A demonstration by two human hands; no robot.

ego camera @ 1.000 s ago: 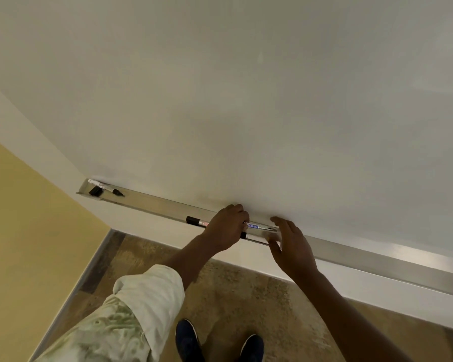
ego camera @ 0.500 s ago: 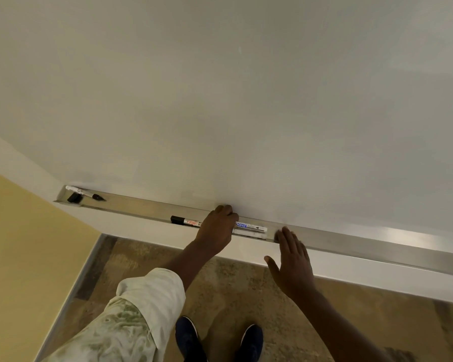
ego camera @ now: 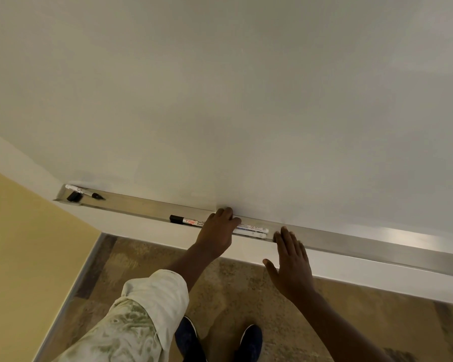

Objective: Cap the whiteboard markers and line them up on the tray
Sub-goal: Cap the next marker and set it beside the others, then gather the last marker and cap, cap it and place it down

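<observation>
Here the left hand (ego camera: 217, 231) rests fingers-curled over capped markers (ego camera: 251, 230) in the tray (ego camera: 351, 244); right hand (ego camera: 290, 267) spread flat, empty.

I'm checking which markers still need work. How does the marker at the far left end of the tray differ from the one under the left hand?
The far-left marker is uncapped, its black tip bare and a loose black cap beside it; the middle marker wears its black cap. The far-left marker lies untouched, while the left hand rests on the middle one. Both are white-barrelled and lie on the metal tray.
</observation>
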